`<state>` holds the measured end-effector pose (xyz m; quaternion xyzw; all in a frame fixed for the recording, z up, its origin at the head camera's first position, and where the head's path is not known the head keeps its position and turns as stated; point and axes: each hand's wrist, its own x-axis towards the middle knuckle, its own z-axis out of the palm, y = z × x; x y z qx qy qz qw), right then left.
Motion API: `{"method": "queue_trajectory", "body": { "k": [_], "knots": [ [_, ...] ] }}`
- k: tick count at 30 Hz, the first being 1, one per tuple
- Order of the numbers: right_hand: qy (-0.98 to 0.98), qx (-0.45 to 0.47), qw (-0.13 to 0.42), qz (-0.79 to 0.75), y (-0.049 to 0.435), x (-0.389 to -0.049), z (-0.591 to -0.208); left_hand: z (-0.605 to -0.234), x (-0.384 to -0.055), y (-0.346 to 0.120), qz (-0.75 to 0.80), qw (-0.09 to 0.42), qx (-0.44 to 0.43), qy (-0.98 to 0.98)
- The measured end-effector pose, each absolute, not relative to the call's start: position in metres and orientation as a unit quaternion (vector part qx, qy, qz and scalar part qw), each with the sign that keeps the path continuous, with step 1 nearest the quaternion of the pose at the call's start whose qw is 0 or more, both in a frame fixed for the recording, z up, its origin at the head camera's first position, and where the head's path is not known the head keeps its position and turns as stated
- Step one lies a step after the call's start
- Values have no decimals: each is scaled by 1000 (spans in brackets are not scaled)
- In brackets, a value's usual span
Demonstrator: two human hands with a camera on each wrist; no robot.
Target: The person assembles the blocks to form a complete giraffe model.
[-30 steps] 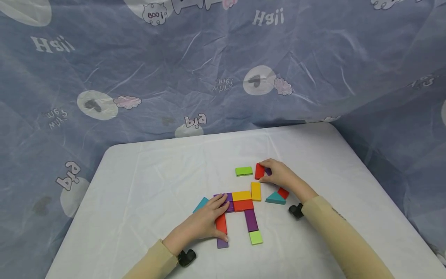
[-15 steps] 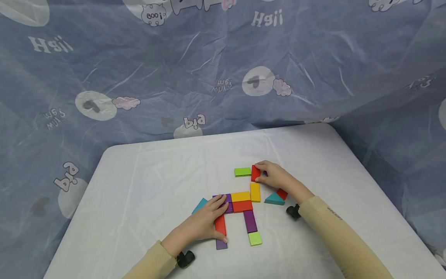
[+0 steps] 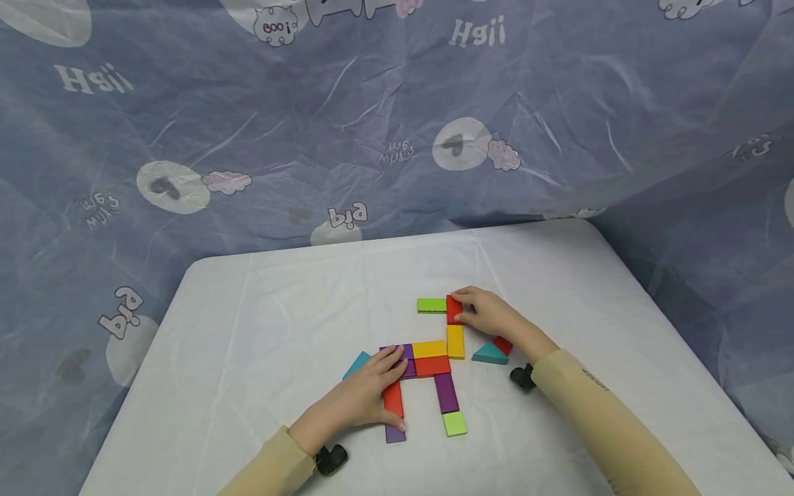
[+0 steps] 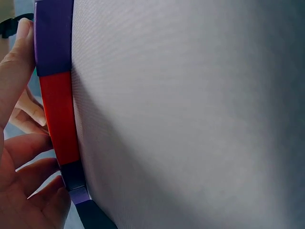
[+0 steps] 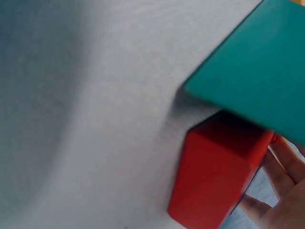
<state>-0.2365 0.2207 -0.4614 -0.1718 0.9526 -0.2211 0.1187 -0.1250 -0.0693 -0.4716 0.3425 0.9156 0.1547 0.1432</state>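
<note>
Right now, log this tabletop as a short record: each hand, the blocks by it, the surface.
left hand: left hand, fingers spread over the purple blocks
right hand: right hand, pinching the held red block between finger and thumb
left of held block: lime block
nearer the person: yellow block
right of yellow block: teal triangle, second red block just behind it
surface: white-covered table
</note>
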Motion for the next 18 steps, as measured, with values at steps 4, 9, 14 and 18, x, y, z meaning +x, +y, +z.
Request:
{"method": "queue_trajectory", "body": {
  "k": [4,9,14,18],
  "knots": [
    [951,-173,116,-227,221,-236,-463,-472,-125,-70,156,140,345,915],
    [947,-182,113,-238,222,-234,-464,-473,-126,-70,161,134,350,913],
    [946,-188,109,-242,224,-234,-465,-472,-126,-70,161,139,347,914],
    [945,-190,108,-244,225,-233,-466,-471,-126,-70,161,145,344,914]
  ]
}}
